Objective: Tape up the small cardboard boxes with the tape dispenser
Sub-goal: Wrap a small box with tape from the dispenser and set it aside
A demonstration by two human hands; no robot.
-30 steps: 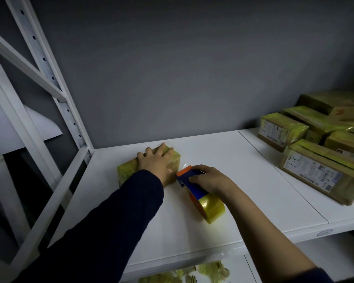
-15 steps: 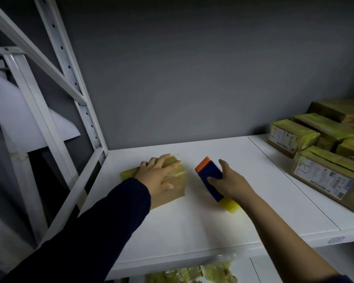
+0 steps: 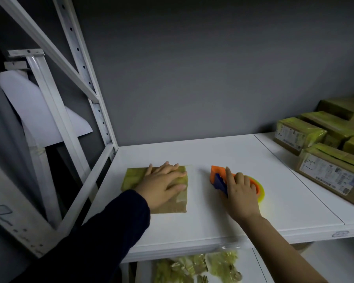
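Observation:
A small cardboard box (image 3: 132,176) with yellowish tape across its top lies flat on the white shelf (image 3: 213,211), left of centre. My left hand (image 3: 164,184) presses on its top with straight, spread fingers. To its right the orange and blue tape dispenser (image 3: 218,178) with a yellow tape roll lies on its side on the shelf. My right hand (image 3: 240,193) rests over the dispenser, its fingers laid across the handle and roll; a firm grip does not show.
Several taped boxes with labels (image 3: 327,170) are piled at the shelf's right end. The white rack upright and braces (image 3: 94,111) stand at the left. Crumpled yellow tape scraps (image 3: 196,266) lie on the lower shelf. A grey wall closes the back.
The dispenser has moved away from the box to the right and now lies on its side under my right hand. My left hand has stayed flat on the box.

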